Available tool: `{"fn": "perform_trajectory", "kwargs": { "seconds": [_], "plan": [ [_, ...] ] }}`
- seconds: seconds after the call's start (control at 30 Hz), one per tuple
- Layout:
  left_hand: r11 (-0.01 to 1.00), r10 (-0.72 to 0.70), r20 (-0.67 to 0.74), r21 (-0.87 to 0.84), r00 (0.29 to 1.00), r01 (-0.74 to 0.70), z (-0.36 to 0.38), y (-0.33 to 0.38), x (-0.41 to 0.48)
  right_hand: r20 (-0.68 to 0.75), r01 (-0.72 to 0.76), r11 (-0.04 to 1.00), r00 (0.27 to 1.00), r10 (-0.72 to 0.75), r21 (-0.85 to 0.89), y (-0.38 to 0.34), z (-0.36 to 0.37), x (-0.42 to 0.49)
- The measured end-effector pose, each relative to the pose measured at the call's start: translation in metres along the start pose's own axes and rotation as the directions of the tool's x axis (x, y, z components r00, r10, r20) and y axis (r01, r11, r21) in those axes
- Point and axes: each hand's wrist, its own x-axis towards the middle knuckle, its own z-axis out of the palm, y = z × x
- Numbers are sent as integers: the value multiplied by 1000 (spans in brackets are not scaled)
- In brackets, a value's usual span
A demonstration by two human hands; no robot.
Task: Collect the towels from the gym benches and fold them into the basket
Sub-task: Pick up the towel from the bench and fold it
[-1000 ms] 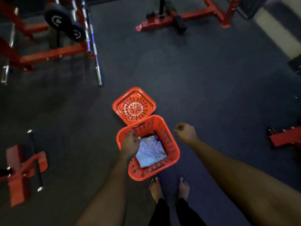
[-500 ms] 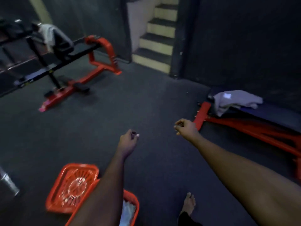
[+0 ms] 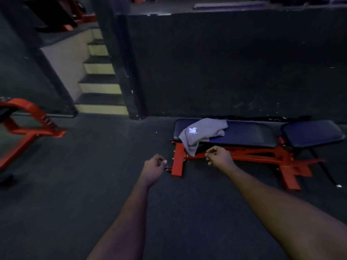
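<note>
We face a padded bench (image 3: 244,134) on a red steel frame, its right end cut off by the edge. A crumpled grey towel (image 3: 201,133) drapes over its left end. Below the bench, our right hand (image 3: 218,156) and left hand (image 3: 154,167) hang empty, fingers loosely curled. The basket is out of sight.

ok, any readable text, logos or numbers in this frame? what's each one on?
No text is readable in this frame.
Towel on the bench: a white mark, a glare-washed shape with no letters discernible.
Red frame at left: dark lettering on the angled bar, too blurred to read.
No numbers or signs.
</note>
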Motion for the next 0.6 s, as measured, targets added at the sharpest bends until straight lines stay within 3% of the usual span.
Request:
{"fn": "perform_trajectory", "kwargs": {
  "seconds": [0.3, 0.47, 0.6],
  "plan": [
    [997, 18, 115, 79, 993, -27, 63, 18, 156, 27, -100, 995, 995, 99, 27, 17, -28, 133],
    [999, -44, 179, 33, 983, 39, 100, -7, 260, 100, -149, 989, 984, 147, 13, 21, -1, 238],
    [990, -141, 292, 51, 946, 132, 130, -41, 349, 182, -269, 960, 943, 278, -74, 38, 40, 319]
  ]
}}
